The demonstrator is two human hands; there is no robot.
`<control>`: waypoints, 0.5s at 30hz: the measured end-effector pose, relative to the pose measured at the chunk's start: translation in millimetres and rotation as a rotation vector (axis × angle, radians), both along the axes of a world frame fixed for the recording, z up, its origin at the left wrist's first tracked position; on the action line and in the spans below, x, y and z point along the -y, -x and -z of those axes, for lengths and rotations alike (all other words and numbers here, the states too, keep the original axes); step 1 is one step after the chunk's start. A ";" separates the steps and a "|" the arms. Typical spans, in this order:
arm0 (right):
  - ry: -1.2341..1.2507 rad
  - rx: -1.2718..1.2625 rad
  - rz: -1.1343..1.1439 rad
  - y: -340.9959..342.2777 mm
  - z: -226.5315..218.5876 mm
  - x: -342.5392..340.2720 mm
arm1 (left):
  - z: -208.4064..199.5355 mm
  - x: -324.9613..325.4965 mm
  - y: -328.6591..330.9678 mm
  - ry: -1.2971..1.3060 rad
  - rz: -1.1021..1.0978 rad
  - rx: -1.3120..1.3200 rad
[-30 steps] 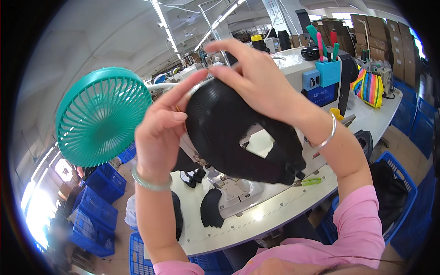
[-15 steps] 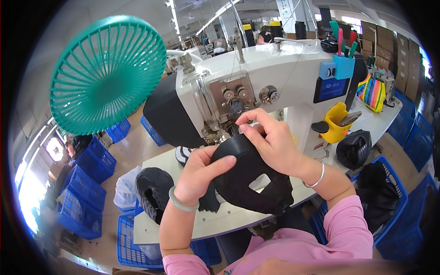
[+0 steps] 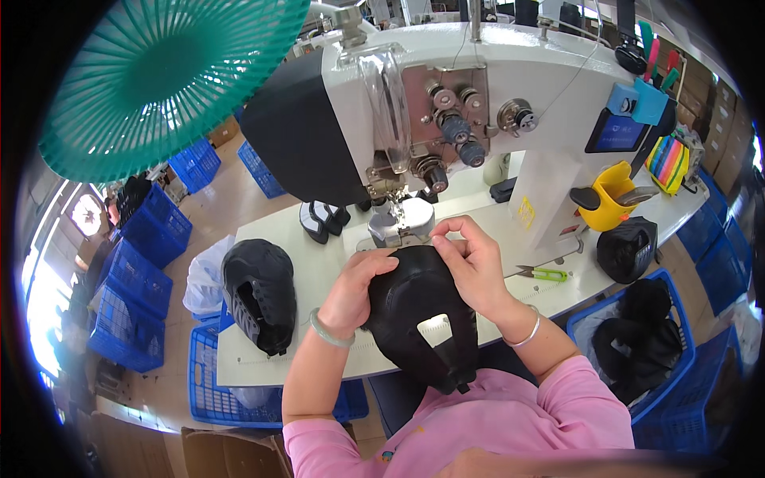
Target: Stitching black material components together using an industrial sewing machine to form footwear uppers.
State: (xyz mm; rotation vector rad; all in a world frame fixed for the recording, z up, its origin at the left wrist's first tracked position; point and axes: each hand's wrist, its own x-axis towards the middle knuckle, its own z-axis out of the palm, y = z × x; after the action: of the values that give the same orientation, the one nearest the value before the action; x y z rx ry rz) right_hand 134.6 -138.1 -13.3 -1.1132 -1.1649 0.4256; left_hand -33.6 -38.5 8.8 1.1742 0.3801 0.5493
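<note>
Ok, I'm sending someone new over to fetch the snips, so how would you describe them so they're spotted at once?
Find the big white sewing machine on the pale table. On the tabletop in front of it, just right of the person's right hand, lie the small snips. Their bright green handle sets them apart from the black shoe upper to their right.

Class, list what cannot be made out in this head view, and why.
All in the head view:
Underside of the black shoe upper: hidden by its facing side.
Top of the green fan: cut off by the picture's upper edge.
Number of black pieces in the blue basket at right: they overlap.
Lettering on the blue screen: too small.
</note>
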 end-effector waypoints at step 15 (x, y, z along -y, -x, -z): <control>0.109 -0.185 -0.070 12.0 34.0 -13.5 | 10.8 -4.9 11.1 -0.208 0.039 -0.295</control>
State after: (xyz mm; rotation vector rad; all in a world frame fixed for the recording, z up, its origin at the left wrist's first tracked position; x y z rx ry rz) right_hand 122.6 -124.6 -47.3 -1.1042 -1.0293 0.6387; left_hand -44.7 -33.6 -2.0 1.4670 0.5606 0.3875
